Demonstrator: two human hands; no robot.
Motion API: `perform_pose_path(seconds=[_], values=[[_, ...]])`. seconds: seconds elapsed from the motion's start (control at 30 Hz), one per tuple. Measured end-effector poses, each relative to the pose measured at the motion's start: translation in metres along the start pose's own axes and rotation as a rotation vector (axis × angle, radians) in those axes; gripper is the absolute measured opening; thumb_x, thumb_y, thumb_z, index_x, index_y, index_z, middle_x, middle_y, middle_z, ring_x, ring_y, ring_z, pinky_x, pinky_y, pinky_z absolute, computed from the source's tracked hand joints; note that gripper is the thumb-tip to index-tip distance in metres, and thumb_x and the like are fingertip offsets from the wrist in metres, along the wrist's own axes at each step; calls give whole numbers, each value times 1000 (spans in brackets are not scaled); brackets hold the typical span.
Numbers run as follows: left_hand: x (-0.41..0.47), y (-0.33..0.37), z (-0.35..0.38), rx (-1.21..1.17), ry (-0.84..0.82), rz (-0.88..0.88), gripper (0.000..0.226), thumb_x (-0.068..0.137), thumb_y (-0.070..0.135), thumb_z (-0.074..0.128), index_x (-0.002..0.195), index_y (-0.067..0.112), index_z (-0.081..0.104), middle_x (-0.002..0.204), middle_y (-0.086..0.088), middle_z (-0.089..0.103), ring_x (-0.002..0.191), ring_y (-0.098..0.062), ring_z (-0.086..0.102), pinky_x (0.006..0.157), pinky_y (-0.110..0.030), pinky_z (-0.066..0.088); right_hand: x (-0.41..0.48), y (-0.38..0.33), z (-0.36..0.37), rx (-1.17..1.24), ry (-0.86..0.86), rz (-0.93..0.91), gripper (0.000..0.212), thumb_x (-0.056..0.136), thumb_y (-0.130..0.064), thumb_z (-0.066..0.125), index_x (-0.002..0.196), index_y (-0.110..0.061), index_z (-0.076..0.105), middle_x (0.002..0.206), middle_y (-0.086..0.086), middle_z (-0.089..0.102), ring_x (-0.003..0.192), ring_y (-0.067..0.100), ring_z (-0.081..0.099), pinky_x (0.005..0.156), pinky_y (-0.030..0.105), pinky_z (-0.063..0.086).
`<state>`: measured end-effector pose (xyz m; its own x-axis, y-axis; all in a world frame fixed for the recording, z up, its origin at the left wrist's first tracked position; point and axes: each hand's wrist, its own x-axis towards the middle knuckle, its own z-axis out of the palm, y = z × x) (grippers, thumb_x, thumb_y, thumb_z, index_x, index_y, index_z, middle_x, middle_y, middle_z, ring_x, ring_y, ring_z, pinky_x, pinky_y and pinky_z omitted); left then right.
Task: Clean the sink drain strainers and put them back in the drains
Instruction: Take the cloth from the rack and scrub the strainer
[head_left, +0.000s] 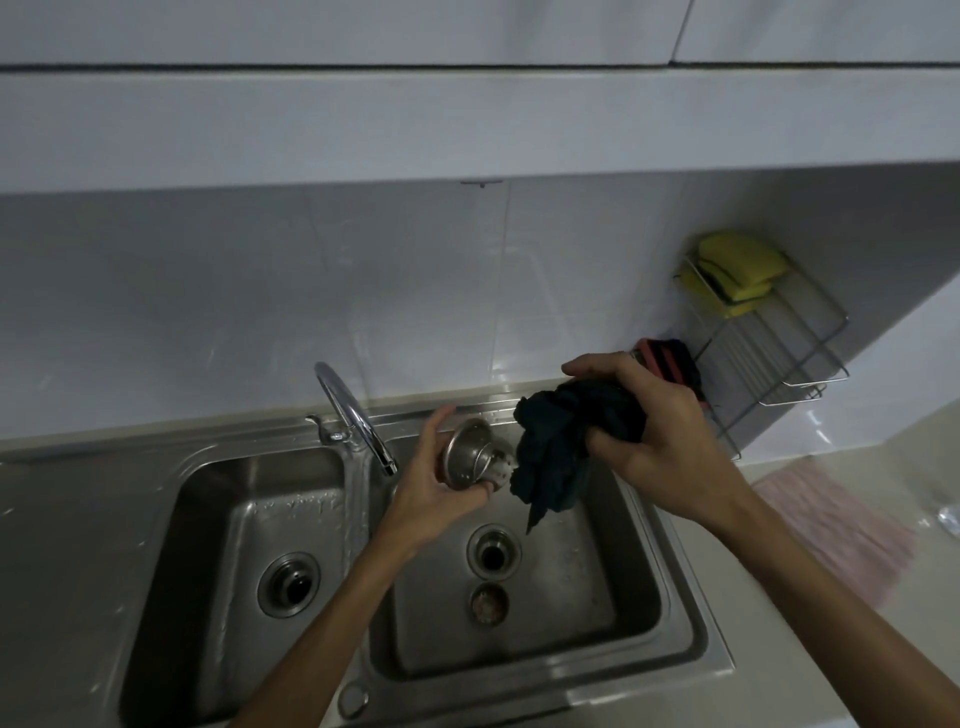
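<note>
My left hand (434, 480) holds a steel basket strainer (470, 452) on its side above the right basin, its white stopper end pointing right. My right hand (660, 431) grips a bunched dark cloth (558, 452) whose folds touch the strainer's stopper end. A second strainer (489, 603), dirty inside, lies on the floor of the right basin just in front of the right drain (493, 556), which stands without a strainer. The left drain (289, 583) in the left basin shows a dark hole too.
The double steel sink (675, 597) has a curved tap (358, 415) at the back between the basins. A wire rack (769, 332) with yellow sponges (737, 270) stands on the counter at the right. A pink cloth (841, 525) lies on the right counter.
</note>
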<state>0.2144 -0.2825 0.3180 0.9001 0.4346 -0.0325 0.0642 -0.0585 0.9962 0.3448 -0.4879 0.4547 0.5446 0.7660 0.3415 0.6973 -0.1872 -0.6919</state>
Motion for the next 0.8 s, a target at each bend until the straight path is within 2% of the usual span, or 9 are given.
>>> perform_pose_path(seconds=[0.1,0.23,0.37,0.47,0.53,0.63,0.7,0.73,0.8], values=[[0,9,1,1,-77,46,81,65,24,84,137,40,51,126,11,66,111,-13,68,91,-33,57,5,-5,5,18,-22,-7,52,80,-8,67,129,-21,57,103,-12,69,85,15,68,69,31,56],[-3,25,7,60,-102,123,78,65,22,90,132,36,54,123,10,68,107,-13,70,88,-22,55,13,-1,21,-23,-57,24,51,83,-8,73,130,-18,56,105,-5,71,85,13,69,72,35,59],[-4,35,6,189,-85,233,79,64,27,88,132,46,54,106,6,71,89,-16,73,80,-31,60,18,0,39,-163,65,-19,45,83,-11,76,126,-15,62,116,4,67,103,17,66,90,34,58],[-5,39,5,255,-69,252,74,64,35,85,126,61,52,86,18,71,75,-6,68,66,-20,54,20,0,48,-274,60,-24,46,84,-8,75,128,-11,65,127,12,58,111,22,60,97,16,47],[-5,38,4,254,-48,228,75,64,34,84,125,63,52,78,17,71,66,-5,66,59,-20,53,17,-1,52,-200,-30,16,46,86,-4,66,132,-10,63,135,9,55,121,17,55,103,9,40],[-3,37,2,301,-43,198,73,62,35,83,122,62,53,80,12,73,68,-8,68,63,-31,59,12,0,56,-4,-139,97,43,90,-27,50,130,-17,63,146,-2,51,133,6,47,108,14,36],[-3,36,3,343,-57,195,66,61,34,82,119,55,57,82,13,73,72,-8,70,66,-35,61,9,4,63,1,-120,119,42,92,-50,52,119,-20,61,142,-1,55,128,10,53,102,21,45],[-3,35,4,356,-60,200,61,61,34,81,116,49,60,81,13,73,72,-7,71,64,-37,60,8,5,68,-27,-98,116,44,92,-55,54,117,-20,58,135,0,59,119,13,59,95,28,51],[-4,33,8,368,-57,189,49,62,35,81,107,38,63,79,14,73,70,-6,72,63,-37,61,6,8,77,-76,-36,70,37,97,-47,53,120,-17,53,123,0,61,107,14,62,88,36,55]])
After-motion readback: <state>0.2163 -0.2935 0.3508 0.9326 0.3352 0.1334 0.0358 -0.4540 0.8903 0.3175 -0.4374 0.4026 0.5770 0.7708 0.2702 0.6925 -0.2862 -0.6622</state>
